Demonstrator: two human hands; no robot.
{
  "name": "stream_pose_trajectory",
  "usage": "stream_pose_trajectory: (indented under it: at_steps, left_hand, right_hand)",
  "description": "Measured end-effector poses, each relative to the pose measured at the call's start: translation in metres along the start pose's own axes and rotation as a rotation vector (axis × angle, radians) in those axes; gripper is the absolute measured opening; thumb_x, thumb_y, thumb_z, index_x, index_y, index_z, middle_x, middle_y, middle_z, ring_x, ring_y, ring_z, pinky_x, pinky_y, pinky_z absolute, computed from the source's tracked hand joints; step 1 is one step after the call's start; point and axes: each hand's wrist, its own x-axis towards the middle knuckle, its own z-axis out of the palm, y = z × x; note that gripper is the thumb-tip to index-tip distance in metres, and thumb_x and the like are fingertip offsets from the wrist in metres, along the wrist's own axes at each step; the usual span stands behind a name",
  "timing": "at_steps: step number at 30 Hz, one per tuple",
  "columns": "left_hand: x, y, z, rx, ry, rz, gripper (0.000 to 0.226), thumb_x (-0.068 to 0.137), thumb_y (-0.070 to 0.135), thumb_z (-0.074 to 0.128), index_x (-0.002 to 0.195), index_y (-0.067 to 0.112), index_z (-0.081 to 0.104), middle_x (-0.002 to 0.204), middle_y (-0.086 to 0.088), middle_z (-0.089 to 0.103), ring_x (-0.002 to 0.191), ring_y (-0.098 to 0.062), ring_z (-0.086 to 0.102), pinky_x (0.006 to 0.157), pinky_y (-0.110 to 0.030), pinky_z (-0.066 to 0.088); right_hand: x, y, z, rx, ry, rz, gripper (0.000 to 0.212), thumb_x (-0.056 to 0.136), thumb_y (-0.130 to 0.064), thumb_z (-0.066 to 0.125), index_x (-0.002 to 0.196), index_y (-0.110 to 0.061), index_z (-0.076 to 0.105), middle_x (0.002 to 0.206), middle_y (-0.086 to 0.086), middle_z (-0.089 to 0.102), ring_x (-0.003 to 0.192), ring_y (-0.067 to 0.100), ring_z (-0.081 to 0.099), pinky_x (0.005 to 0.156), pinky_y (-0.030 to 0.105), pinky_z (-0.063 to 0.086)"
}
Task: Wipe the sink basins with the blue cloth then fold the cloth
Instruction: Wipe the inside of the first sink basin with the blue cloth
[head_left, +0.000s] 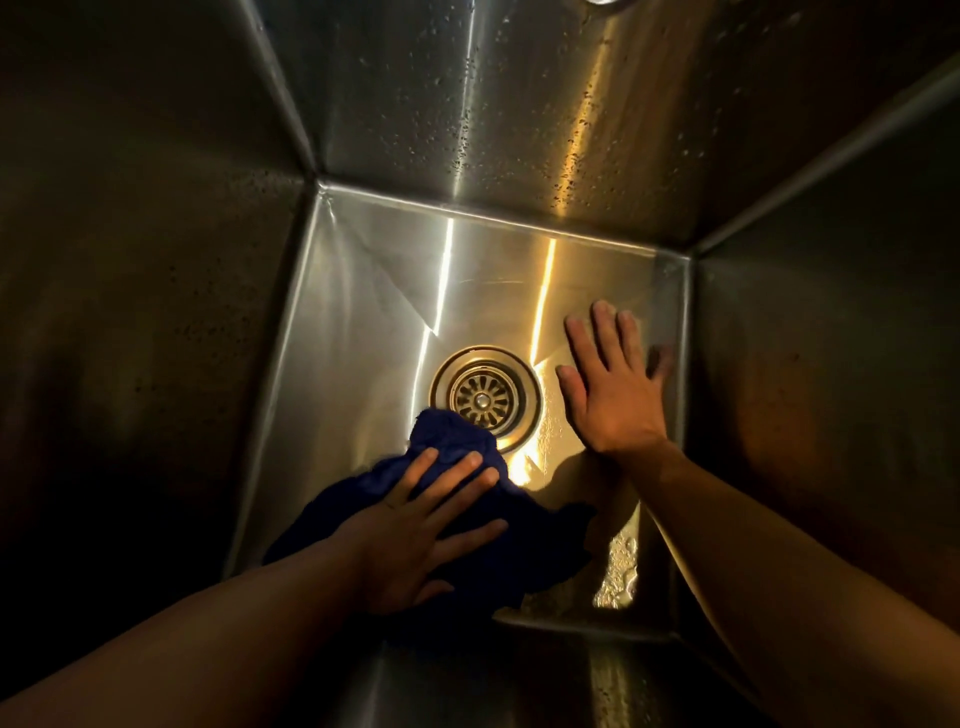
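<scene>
You are in the wiping step, on the floor of the sink basin (374, 291). The blue cloth (519, 551) lies bunched just near-left of the drain (485, 397), lapping its rim. Your left hand (415, 525) presses it, fingers straight and spread, not clutching. Your right hand (608, 384) rests flat and empty right of the drain. Next, I judge, sweep the cloth across the drain.

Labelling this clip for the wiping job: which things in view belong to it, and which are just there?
In the job:
- blue cloth, pressed by the left hand
- sink basin
- right hand, flat on the basin floor

Just there:
- drain strainer
- metal fitting at the top edge
</scene>
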Motion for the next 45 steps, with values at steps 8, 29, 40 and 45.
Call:
stream_pose_trajectory:
  at_steps: [8,29,40,45]
  left_hand:
    - [0.024,0.018,-0.003,-0.038,0.069,0.002,0.071,0.095,0.058,0.024,0.145,0.037,-0.022,0.146,-0.008,-0.044,0.134,-0.032,-0.041,0.097,-0.055,-0.035]
    - [0.029,0.023,-0.008,0.049,0.230,-0.019,0.073,0.084,0.067,0.041,0.147,0.032,0.029,0.153,-0.016,0.029,0.141,-0.036,0.026,0.107,-0.059,0.018]
    - [0.100,0.070,-0.021,0.023,0.164,0.120,0.069,0.093,0.054,0.035,0.150,0.026,0.010,0.159,-0.019,0.002,0.144,-0.040,-0.011,0.105,-0.065,-0.014]
    - [0.134,0.093,-0.028,0.009,0.125,0.153,0.058,0.094,0.047,0.036,0.144,0.018,0.030,0.156,-0.021,0.017,0.146,-0.041,-0.004,0.098,-0.067,-0.022]
  right_hand:
    - [0.020,-0.002,-0.002,-0.005,0.008,0.049,0.057,0.095,-0.061,0.004,0.148,-0.044,-0.009,0.160,-0.007,-0.017,0.146,0.023,-0.020,0.111,0.066,-0.007]
    - [-0.004,-0.011,0.005,-0.006,0.006,0.112,0.064,0.091,-0.070,0.010,0.148,-0.048,-0.009,0.160,-0.007,-0.018,0.145,0.027,-0.024,0.109,0.068,-0.009]
    - [-0.003,-0.009,0.007,-0.015,0.007,0.087,0.065,0.093,-0.068,0.015,0.150,-0.044,-0.006,0.161,-0.004,-0.016,0.145,0.029,-0.022,0.109,0.070,-0.009]
    - [-0.002,-0.008,0.009,-0.002,0.013,0.080,0.064,0.093,-0.069,0.014,0.149,-0.046,-0.007,0.161,-0.004,-0.016,0.145,0.029,-0.022,0.108,0.068,-0.012]
